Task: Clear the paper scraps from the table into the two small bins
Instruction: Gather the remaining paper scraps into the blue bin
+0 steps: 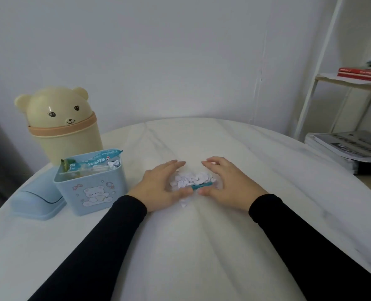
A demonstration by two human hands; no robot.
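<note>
Head view: left hand and right hand, fingers loosely spread and gripping nothing, corral the paper scraps mid-surface, so next is likely scoop and carry left to the open blue bin.

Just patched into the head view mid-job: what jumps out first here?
Both hands, left hand and right hand, cup a heap of white paper scraps at mid-table, with a small teal wrapper at its near edge. To the left stands an open blue bin already holding wrappers, its lid lying beside it. Behind it sits a cream bear-shaped bin with its lid closed.
</note>
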